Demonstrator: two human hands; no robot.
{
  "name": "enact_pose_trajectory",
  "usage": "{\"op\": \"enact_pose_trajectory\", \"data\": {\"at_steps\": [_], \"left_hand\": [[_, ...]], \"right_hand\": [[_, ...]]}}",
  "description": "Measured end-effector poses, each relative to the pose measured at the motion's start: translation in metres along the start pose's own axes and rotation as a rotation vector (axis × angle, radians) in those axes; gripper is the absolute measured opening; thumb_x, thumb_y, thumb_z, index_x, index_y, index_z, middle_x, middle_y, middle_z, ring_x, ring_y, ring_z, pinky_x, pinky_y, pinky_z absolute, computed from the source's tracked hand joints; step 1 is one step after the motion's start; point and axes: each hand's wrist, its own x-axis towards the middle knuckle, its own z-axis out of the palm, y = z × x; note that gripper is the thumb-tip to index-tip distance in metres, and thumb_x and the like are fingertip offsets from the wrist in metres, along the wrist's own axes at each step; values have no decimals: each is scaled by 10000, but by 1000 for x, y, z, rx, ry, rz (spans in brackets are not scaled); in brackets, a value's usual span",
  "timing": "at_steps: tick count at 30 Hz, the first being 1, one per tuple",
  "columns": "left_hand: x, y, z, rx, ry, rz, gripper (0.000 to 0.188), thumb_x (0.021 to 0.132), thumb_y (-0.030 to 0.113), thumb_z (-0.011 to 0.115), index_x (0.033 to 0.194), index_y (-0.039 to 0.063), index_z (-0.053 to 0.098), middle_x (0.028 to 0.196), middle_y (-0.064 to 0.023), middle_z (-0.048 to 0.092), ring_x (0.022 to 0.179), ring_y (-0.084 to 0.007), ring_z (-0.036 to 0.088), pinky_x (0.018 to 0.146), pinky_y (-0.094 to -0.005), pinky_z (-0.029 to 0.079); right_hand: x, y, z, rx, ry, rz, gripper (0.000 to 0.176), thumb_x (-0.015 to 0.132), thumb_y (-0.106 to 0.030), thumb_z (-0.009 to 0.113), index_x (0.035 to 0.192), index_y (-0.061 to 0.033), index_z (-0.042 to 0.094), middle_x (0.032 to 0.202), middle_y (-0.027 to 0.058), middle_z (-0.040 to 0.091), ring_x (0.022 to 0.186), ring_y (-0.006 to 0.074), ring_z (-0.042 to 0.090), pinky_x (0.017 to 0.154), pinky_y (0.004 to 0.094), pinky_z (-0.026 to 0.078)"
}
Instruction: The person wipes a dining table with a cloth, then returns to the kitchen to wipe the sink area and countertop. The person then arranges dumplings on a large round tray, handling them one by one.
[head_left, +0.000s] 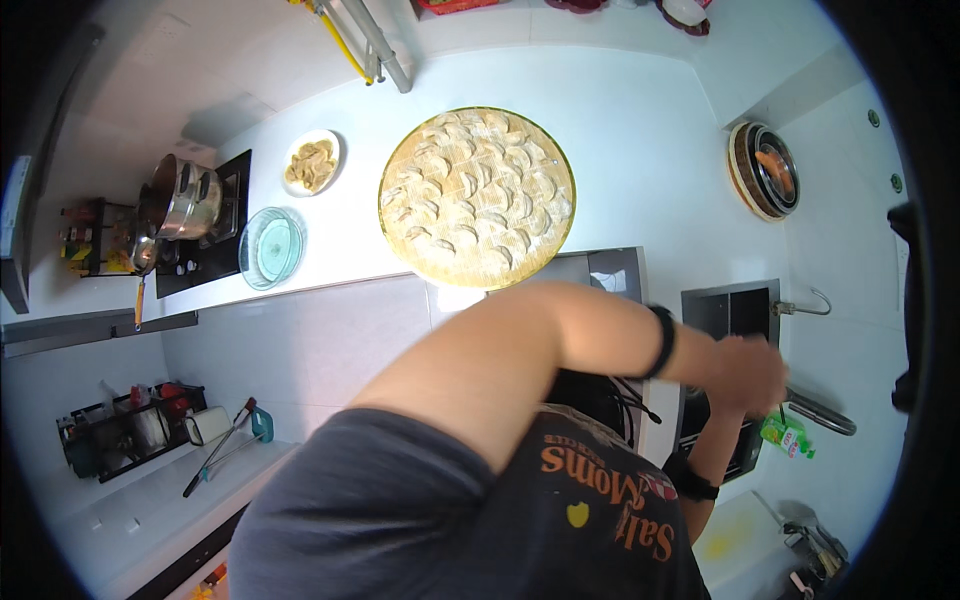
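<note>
Both hands meet over the dark sink (739, 309) on the right, blurred by motion. My left hand (757, 366) reaches across from the left and overlaps my right hand (726, 396), so the fingers of both are mostly hidden. Whether anything is held between them cannot be made out. Just beyond the hands is the dark spout of a faucet (823, 412). A green dish soap bottle (784, 435) stands behind the sink, close to the hands. Each forearm wears a black band.
Dumplings cover a round floured board (480, 279) on the white counter. Left of it are a plate of food (289, 180), a glass bowl (271, 249) and a steel pot (184, 206) by the stove. Nested bowls (750, 172) stand at the right corner, near a thin curved tap (814, 307).
</note>
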Motion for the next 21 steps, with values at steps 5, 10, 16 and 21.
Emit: {"op": "enact_pose_trajectory", "data": {"at_steps": [5,10,16,21], "left_hand": [[53,41,51,227,-142,401,283,883,341,625,832,83,728,1001,-202,672,1009,-357,627,882,-465,495],[144,1,57,241,-105,177,372,944,370,596,792,75,764,1051,-256,718,1042,-373,700,934,-476,550],[177,-120,55,-366,202,-628,347,956,355,588,997,54,755,1013,-223,737,859,-357,717,754,-470,583],[186,-57,111,-482,488,-513,335,929,307,647,1168,77,690,1156,-184,698,1020,-350,679,857,-468,537]], "right_hand": [[-16,-18,49,-1087,15,-475,285,1064,-260,403,1256,-55,453,1209,93,458,1080,218,419,914,411,358],[-39,30,123,-1761,35,-578,473,1084,-350,371,1421,-18,366,1424,140,398,1297,264,373,1076,462,315],[-53,76,173,-1779,-406,-1566,655,1095,-442,349,1557,23,345,1614,187,384,1494,333,366,1228,536,286],[50,16,79,-1863,-515,-1493,515,1096,-367,342,1321,33,577,1065,150,668,998,249,642,964,414,485]]}}
